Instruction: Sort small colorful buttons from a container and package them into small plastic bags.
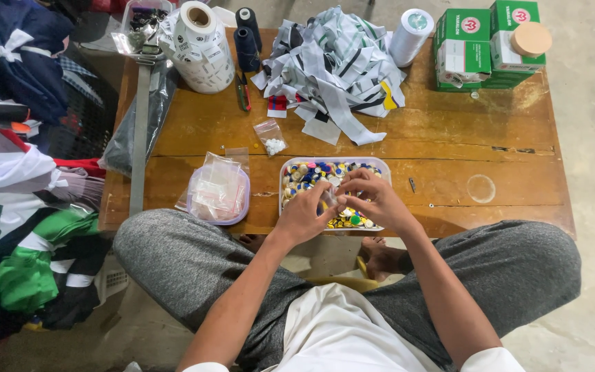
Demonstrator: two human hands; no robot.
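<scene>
— What were the hands doing?

— The left hand (306,212) and the right hand (373,196) met over the tray of buttons (334,192), fingertips pinched narrow around a small clear bag (330,198). Each grip seemed to hold a side of it, though whether a button was between the fingers I couldn't tell.

— And the tray?

— It sat at the near edge of the desk (449,151), right in front of the crossed legs, full of mixed coloured buttons. Just to its left lay a round lidded tub with empty clear bags (218,191) on top, and farther back a little bag of white beads (272,142).

— Beyond that?

— A heap of grey and white fabric strips (335,65), dark thread cones (247,40), a big roll of labels (201,48), a white spool (411,36) and green boxes (487,45) along the far side (folded clothes (29,207) piled off to the left).

— What could have gone wrong?

— I'd judge the bag was thin and slippery; a loose pinch could have let it sag and spill buttons. And the tray sat so near the edge that a nudge from a wrist or knee might have tipped it to the floor.
</scene>
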